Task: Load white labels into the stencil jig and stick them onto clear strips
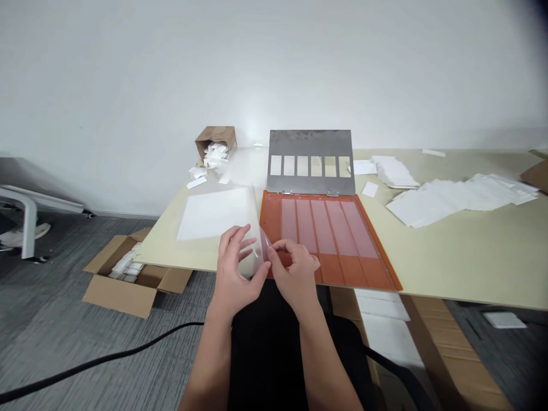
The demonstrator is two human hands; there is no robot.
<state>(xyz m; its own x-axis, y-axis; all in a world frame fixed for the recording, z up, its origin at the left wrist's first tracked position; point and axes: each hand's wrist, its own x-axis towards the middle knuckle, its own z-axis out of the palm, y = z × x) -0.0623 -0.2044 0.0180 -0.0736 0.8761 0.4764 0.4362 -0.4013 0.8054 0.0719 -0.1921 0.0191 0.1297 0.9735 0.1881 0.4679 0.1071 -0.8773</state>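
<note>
Clear plastic film (261,242) stands up between the left hand (235,260) and right hand (295,268), its long edge running away from them over the bench (449,268). The right hand pinches it beside the orange tray (387,274); the left curls against it, grip unclear. Farther off lie a white paper sheet (214,212) and a steel stencil plate (310,145).

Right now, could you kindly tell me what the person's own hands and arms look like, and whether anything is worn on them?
The left hand and right hand are bare and ungloved, and the left forearm and right forearm show no sleeve, watch, bracelet or cable.
</note>
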